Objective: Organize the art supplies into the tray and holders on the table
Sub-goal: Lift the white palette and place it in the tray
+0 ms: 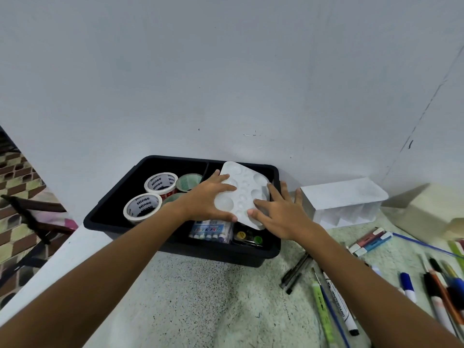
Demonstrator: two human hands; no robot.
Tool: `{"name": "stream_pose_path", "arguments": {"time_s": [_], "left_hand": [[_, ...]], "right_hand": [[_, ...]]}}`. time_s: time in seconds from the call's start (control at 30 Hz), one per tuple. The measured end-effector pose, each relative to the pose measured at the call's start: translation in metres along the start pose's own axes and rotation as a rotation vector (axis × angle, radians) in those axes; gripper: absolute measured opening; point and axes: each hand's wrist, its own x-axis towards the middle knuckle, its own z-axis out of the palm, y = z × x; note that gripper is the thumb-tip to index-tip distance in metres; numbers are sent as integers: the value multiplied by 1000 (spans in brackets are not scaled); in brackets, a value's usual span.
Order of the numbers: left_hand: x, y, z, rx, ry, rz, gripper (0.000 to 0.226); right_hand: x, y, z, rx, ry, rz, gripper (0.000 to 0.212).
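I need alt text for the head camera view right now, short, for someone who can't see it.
Both hands, left and right, press a white plastic paint palette flat over the right side of a black plastic tray holding white tape rolls. Loose pens and markers lie on the speckled table to the right.

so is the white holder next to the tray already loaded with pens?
No. The white holder shows only bare dividers, while the pens and markers lie loose on the table.
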Motion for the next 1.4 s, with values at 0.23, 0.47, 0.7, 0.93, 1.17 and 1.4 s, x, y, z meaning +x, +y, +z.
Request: {"name": "stream_pose_path", "arguments": {"time_s": [0.23,0.47,0.7,0.93,1.17,1.4], "left_hand": [[-52,1,11,235,205,191,91],[-75,-6,31,361,270,151,93],[-73,-5,31,343,280,182,88],[-73,-6,32,208,394,267,71],[-60,1,16,281,151,269,92],[-61,2,23,331,91,338,83]], "right_hand": [[-35,-9,12,119,198,-159,89],[-48,-14,34,86,207,-215,97],[-46,-14,37,59,283,-233,100],[-50,-11,45,130,381,-262,90],[-53,-2,47,248,482,-400,65],[-56,6,55,215,448,-461,58]]}}
